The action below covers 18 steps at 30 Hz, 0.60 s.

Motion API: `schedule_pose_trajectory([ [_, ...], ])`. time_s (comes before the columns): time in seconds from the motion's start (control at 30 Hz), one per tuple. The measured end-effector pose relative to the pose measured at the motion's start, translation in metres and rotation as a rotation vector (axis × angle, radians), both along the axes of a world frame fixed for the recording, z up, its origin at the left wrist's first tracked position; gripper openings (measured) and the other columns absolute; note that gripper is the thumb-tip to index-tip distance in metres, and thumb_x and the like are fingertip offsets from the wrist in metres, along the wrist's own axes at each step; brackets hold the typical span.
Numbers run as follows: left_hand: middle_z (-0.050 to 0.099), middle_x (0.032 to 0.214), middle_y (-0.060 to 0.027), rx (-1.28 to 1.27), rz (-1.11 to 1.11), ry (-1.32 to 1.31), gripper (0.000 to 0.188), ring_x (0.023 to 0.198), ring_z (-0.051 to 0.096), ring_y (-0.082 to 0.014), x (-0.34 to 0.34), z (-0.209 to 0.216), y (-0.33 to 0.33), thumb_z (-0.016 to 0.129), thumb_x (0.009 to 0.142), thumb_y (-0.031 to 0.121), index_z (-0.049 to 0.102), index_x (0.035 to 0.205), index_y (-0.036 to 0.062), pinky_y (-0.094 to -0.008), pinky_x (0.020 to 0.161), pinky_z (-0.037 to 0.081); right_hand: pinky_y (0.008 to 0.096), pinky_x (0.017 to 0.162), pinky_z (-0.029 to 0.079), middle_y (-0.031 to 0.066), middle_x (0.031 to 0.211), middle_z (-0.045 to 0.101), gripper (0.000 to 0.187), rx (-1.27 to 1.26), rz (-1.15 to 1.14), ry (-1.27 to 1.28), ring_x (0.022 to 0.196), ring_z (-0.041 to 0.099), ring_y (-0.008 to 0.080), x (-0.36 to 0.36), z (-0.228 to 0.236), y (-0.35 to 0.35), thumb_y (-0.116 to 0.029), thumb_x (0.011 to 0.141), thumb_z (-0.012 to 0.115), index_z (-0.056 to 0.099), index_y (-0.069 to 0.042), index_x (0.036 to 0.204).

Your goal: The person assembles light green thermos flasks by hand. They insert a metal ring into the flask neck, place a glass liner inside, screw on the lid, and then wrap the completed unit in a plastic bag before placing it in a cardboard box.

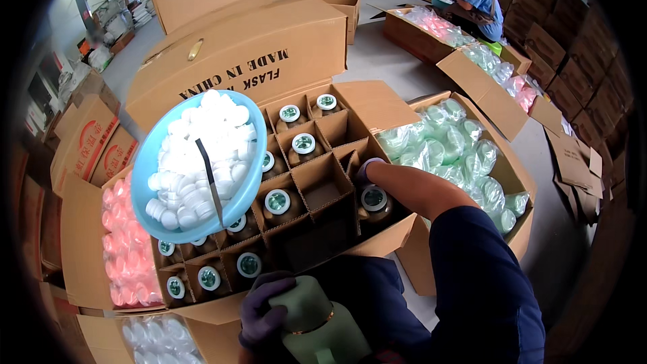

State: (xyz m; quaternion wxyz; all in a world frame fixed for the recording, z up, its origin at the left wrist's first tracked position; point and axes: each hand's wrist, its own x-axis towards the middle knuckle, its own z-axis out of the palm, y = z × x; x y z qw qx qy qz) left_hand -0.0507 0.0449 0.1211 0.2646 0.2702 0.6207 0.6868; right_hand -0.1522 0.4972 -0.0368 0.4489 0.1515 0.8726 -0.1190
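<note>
My left hand, in a purple-grey glove, is wrapped round a green flask at the near edge of a divided cardboard box. The flask has a gold band and a handle. My right hand reaches down into a compartment at the box's right side, its fingers hidden. Close by it stands a flask with a white rim and a green centre. Similar flasks stand in several other compartments. A tilted light-blue basin full of white caps rests over the box, with a dark strip across the caps.
An open box of green-tinted bagged pieces stands at the right. Pink bagged pieces lie at the left, and clear ones at the near left. Farther back, a person sits beside another long box.
</note>
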Motion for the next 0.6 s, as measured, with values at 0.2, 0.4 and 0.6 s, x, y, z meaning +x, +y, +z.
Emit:
schedule_pose_trajectory([
  [0.2,0.056,0.134,-0.0227,0.066,-0.059,-0.086,0.065,0.127,0.054,-0.0330,-0.008,-0.005,0.003,0.070,0.079,0.037,0.062,0.128,-0.0049,-0.0413,0.105,0.044,0.0407,0.087,0.054,0.0112,0.116,0.072,0.038,0.052,-0.025,-0.010,0.102,0.069,0.0278,-0.004,-0.006,0.005,-0.033,0.086,0.065,0.075,-0.012,0.115],
  [0.4,0.054,0.138,-0.0198,-0.004,-0.045,0.057,0.057,0.128,0.054,-0.0303,-0.008,-0.015,0.004,0.076,0.076,0.020,0.062,0.129,0.0010,-0.0409,0.105,0.045,0.0409,0.088,0.054,0.0120,0.116,0.072,0.038,0.098,-0.032,-0.017,0.103,0.069,0.0280,-0.008,-0.009,0.000,-0.033,0.086,0.066,0.074,-0.010,0.116],
  [0.6,0.052,0.142,-0.0178,0.130,-0.299,-0.042,0.055,0.131,0.052,-0.0285,-0.025,-0.015,-0.003,0.073,0.080,0.008,0.060,0.133,0.0034,-0.0401,0.109,0.042,0.0410,0.089,0.054,0.0129,0.116,0.072,0.038,0.138,-0.071,-0.024,0.104,0.070,0.0283,0.005,-0.014,0.009,-0.032,0.086,0.067,0.074,-0.009,0.116],
])
